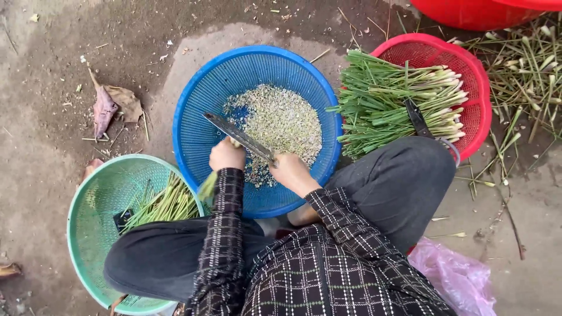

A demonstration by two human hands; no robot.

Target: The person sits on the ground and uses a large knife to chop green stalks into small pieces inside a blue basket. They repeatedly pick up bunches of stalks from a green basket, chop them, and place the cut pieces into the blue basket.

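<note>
Three plastic baskets ring the crouching person. Over the blue basket (193,117), the right hand (293,171) is clenched around the handle of a long knife (240,138), whose blade slants up to the left above a heap of chopped pale-green bits (281,123). The left hand (226,155) is closed on green stalks (208,186) beside the blade. More stalks lie in the green basket (93,205) and red basket (468,64).

Chopped bits (281,126) in middle basket (199,105), stalk baskets (88,216) flanking.
</note>
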